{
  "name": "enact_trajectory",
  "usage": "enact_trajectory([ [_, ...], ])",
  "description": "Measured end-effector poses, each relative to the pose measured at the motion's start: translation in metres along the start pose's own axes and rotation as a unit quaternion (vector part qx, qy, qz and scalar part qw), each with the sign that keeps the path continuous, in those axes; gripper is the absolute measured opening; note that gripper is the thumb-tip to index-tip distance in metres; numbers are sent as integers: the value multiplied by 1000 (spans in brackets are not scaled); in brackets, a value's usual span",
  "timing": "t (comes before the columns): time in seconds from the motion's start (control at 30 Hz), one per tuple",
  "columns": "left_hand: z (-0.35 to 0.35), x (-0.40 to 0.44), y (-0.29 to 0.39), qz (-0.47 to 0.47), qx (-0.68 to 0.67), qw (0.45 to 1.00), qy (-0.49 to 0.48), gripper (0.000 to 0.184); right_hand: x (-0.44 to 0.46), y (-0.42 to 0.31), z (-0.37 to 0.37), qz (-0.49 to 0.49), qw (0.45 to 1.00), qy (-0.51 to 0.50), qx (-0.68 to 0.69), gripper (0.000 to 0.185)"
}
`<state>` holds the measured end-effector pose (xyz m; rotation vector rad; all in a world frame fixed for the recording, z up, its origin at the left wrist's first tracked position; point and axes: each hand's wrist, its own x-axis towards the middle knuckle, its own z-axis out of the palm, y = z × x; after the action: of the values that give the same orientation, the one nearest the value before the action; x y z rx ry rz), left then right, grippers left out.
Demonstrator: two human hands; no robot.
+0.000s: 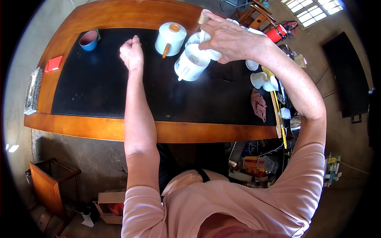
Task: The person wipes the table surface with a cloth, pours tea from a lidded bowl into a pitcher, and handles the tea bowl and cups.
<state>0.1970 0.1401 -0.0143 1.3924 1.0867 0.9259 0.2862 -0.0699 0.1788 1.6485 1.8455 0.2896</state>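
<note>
At the far middle, the teapot (165,39) is pale greenish white with an orange-brown knob (174,27) and handle (166,50), and to its right the mug (193,68) is white with faint bluish marks, beside a small white vessel (204,36). The table (222,132) has a black top (91,91) inside an orange-brown wooden border; on its left, the cup (88,41) is blue outside and pinkish inside, and the small box (54,64) is red. On the right, the cups (258,80) are white and the cloth (259,105) is dull pink, while the near shirt (222,206) is pale pink.
</note>
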Motion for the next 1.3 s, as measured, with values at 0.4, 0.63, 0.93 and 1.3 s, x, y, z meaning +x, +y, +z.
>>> enact_trajectory([
  [0.4, -1, -2, 2, 6, 7, 1000, -3, 30, 2, -1, 3, -5, 1000, -4, -7, 45],
  [0.63, 3, 2, -6, 21, -6, 1000, 18, 36, 1, -3, 3, -3, 1000, -3, -11, 44],
  [0.93, 0, 0, 0, 0, 5, 1000, -1, 31, 4, -2, 5, -3, 1000, -9, -18, 41],
  [1.3, -3, -1, 2, -18, -3, 1000, -7, 29, 10, -9, -3, 21, 996, -83, -40, 43],
])
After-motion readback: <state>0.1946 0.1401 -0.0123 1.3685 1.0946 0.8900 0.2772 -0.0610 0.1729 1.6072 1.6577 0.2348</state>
